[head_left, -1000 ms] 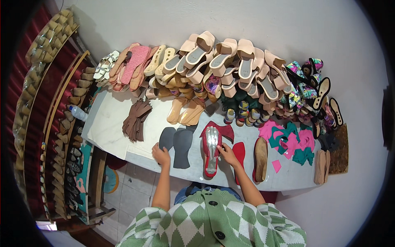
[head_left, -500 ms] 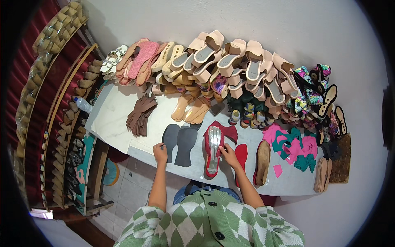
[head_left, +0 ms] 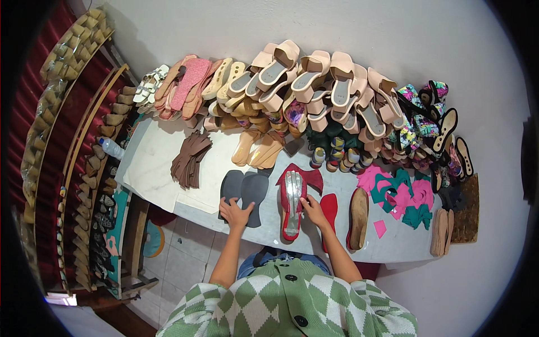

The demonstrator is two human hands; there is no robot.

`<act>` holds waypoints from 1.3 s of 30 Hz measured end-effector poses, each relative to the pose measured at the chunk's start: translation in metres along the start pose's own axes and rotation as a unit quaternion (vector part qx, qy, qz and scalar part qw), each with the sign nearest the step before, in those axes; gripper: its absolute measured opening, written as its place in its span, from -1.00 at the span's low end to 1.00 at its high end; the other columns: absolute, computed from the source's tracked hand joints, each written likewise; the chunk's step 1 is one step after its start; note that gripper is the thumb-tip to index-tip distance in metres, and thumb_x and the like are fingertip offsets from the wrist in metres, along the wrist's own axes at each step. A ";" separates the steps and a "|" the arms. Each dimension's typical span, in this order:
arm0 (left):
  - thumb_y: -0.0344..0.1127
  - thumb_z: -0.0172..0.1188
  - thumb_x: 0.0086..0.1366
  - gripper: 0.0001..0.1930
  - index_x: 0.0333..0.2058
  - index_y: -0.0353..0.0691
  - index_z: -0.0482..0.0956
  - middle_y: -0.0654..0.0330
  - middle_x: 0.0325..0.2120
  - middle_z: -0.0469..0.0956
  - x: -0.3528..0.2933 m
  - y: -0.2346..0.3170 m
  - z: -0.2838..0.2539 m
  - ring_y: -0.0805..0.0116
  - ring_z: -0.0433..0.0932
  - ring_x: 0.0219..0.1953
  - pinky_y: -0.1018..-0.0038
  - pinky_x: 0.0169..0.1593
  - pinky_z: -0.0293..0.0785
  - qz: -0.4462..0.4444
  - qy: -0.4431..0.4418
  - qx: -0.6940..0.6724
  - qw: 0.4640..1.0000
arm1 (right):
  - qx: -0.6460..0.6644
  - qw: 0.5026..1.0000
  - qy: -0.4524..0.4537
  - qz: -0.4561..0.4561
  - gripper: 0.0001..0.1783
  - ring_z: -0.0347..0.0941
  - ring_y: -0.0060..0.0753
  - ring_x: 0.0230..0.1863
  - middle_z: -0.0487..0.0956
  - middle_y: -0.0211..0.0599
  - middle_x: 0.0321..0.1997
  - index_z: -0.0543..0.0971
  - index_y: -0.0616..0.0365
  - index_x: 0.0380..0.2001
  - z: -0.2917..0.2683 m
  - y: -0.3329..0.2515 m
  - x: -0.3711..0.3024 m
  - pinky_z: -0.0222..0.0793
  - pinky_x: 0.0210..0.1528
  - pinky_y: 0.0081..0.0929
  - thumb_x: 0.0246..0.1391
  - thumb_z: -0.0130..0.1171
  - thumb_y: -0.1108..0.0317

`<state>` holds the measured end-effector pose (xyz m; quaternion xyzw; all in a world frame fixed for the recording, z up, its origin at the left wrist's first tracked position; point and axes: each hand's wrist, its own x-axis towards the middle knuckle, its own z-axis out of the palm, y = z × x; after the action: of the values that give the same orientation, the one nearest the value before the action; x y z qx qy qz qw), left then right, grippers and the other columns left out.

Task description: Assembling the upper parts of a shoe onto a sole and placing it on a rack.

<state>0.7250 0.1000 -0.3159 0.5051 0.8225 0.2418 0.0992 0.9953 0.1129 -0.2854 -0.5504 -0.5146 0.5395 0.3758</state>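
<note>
Two dark grey shoe soles (head_left: 255, 188) lie side by side, flat on the table. My left hand (head_left: 236, 213) rests at their near left part with its fingers spread, open and holding nothing. My right hand (head_left: 312, 210) pinches the right edge of a red shoe piece (head_left: 291, 229) with a silver, shiny strip down its middle. A wide red flap (head_left: 313, 178) spreads at its far end. Just right of this hand lies a flat red sole (head_left: 330, 206), partly covered by my forearm.
Beige heeled sandals (head_left: 310, 74) are piled along the wall. Brown strips (head_left: 191, 160) and tan soles (head_left: 259, 149) lie toward the far left. On the right are a brown wooden shoe form (head_left: 358, 218), pink and teal scraps (head_left: 401, 196), and stacked tan soles (head_left: 442, 231). Shelves of shoe lasts (head_left: 84, 202) stand left.
My left hand has moved right and opened out over the dark grey soles, and the left sole now sits closer to the other. My right hand stays on the red shoe piece.
</note>
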 end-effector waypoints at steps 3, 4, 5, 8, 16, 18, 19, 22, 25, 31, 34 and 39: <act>-0.03 0.40 -0.25 -0.40 -0.28 -0.29 0.42 -0.05 0.03 0.06 -0.008 0.014 -0.008 -0.03 0.01 0.08 0.09 0.09 -0.03 0.025 -0.066 0.028 0.997 | -0.009 1.000 -0.014 0.013 -0.58 0.40 -0.50 -0.32 0.47 -0.23 -0.30 0.38 0.30 -0.10 -0.002 -0.003 0.000 0.36 -0.28 -0.54 0.15 -0.05 0.15; -0.06 0.42 -0.28 -0.41 -0.32 -0.33 0.41 -0.03 -0.01 0.12 -0.008 0.019 -0.013 0.01 0.06 0.05 0.19 0.08 0.06 0.021 -0.068 0.030 0.997 | -0.003 1.000 -0.011 0.015 -0.58 0.40 -0.49 -0.31 0.48 -0.22 -0.29 0.38 0.30 -0.10 -0.002 -0.004 -0.001 0.36 -0.28 -0.54 0.15 -0.05 0.15; -0.06 0.42 -0.28 -0.41 -0.32 -0.33 0.41 -0.03 -0.01 0.12 -0.005 0.014 -0.010 0.01 0.06 0.05 0.19 0.08 0.06 0.021 -0.068 0.030 0.997 | 0.002 1.000 -0.008 0.018 -0.58 0.40 -0.49 -0.31 0.48 -0.22 -0.28 0.38 0.31 -0.09 -0.002 -0.004 -0.001 0.36 -0.27 -0.54 0.15 -0.05 0.15; -0.13 0.41 -0.25 -0.45 -0.32 -0.38 0.45 -0.05 -0.09 0.27 0.005 0.000 -0.008 0.05 0.25 -0.04 0.32 -0.02 0.23 0.008 -0.070 -0.069 0.995 | 0.000 1.000 -0.009 0.001 -0.57 0.41 -0.49 -0.30 0.48 -0.21 -0.28 0.38 0.31 -0.09 -0.003 0.002 0.001 0.36 -0.26 -0.54 0.15 -0.05 0.15; -0.19 0.32 -0.07 -0.47 -0.21 -0.48 0.39 -0.16 -0.37 0.51 0.039 -0.035 -0.016 -0.09 0.50 -0.29 0.25 -0.20 0.39 -0.039 -0.008 -0.189 0.981 | -0.024 1.000 -0.016 -0.004 -0.58 0.40 -0.46 -0.26 0.49 -0.18 -0.25 0.38 0.31 -0.09 -0.006 0.005 0.002 0.35 -0.22 -0.53 0.16 -0.07 0.15; -0.23 0.33 -0.08 -0.43 -0.10 -0.36 0.36 -0.04 -0.39 0.51 0.048 -0.038 -0.030 0.00 0.48 -0.30 0.26 -0.18 0.38 -0.030 -0.044 -0.133 0.990 | -0.023 1.000 -0.014 -0.006 -0.58 0.40 -0.45 -0.25 0.49 -0.17 -0.25 0.38 0.32 -0.09 -0.007 0.005 0.002 0.35 -0.22 -0.52 0.16 -0.07 0.15; -0.23 0.33 -0.08 -0.43 -0.10 -0.36 0.36 -0.04 -0.39 0.51 0.047 -0.040 -0.032 0.00 0.48 -0.30 0.26 -0.18 0.38 -0.032 -0.042 -0.132 0.990 | -0.013 1.000 -0.014 0.001 -0.58 0.40 -0.46 -0.26 0.49 -0.18 -0.25 0.38 0.32 -0.09 -0.007 0.002 0.000 0.34 -0.21 -0.52 0.16 -0.07 0.16; -0.30 0.36 -0.15 -0.31 0.00 -0.23 0.25 0.11 -0.29 0.37 0.043 -0.028 -0.037 0.09 0.34 -0.17 0.27 -0.05 0.26 0.038 0.121 0.086 0.988 | -0.005 1.000 -0.013 0.001 -0.58 0.40 -0.47 -0.26 0.49 -0.18 -0.25 0.38 0.33 -0.10 -0.010 0.004 0.000 0.34 -0.21 -0.52 0.17 -0.08 0.16; -0.26 0.39 -0.19 -0.24 0.02 -0.26 0.23 0.07 -0.22 0.34 0.026 -0.009 -0.029 0.07 0.34 -0.16 0.27 -0.08 0.29 0.032 -0.042 -0.033 0.998 | 0.003 1.000 -0.007 0.000 -0.60 0.32 -0.53 -0.31 0.45 -0.29 -0.33 0.39 0.33 -0.14 -0.008 0.003 -0.001 0.27 -0.24 -0.56 0.17 -0.09 0.16; -0.18 0.42 -0.26 -0.18 -0.01 -0.34 0.21 0.04 -0.26 0.37 -0.023 0.032 0.005 0.06 0.34 -0.13 0.27 0.00 0.28 0.040 -0.062 0.017 0.997 | -0.039 0.999 -0.017 0.014 -0.60 0.39 -0.49 -0.29 0.49 -0.22 -0.30 0.39 0.33 -0.11 -0.011 0.008 0.001 0.32 -0.22 -0.55 0.17 -0.08 0.18; -0.20 0.41 -0.26 -0.16 0.01 -0.36 0.19 -0.01 -0.23 0.37 -0.015 0.020 0.015 0.03 0.35 -0.11 0.28 0.01 0.29 0.025 -0.102 -0.025 0.994 | -0.041 0.999 -0.016 0.017 -0.60 0.38 -0.49 -0.30 0.49 -0.22 -0.31 0.39 0.32 -0.11 -0.008 -0.001 -0.002 0.33 -0.22 -0.54 0.17 -0.08 0.17; -0.25 0.38 -0.17 -0.16 0.08 -0.43 0.15 0.01 -0.13 0.40 0.007 -0.007 0.014 0.29 0.47 -0.23 0.47 -0.25 0.45 -0.082 -0.268 -0.303 0.911 | -0.039 0.999 -0.010 0.018 -0.59 0.39 -0.50 -0.29 0.48 -0.22 -0.30 0.38 0.32 -0.09 -0.009 0.000 -0.002 0.34 -0.23 -0.53 0.17 -0.08 0.17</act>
<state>0.7218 0.1078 -0.3311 0.4274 0.6905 0.3260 0.4841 1.0044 0.1123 -0.2840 -0.5682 -0.5292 0.5312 0.3389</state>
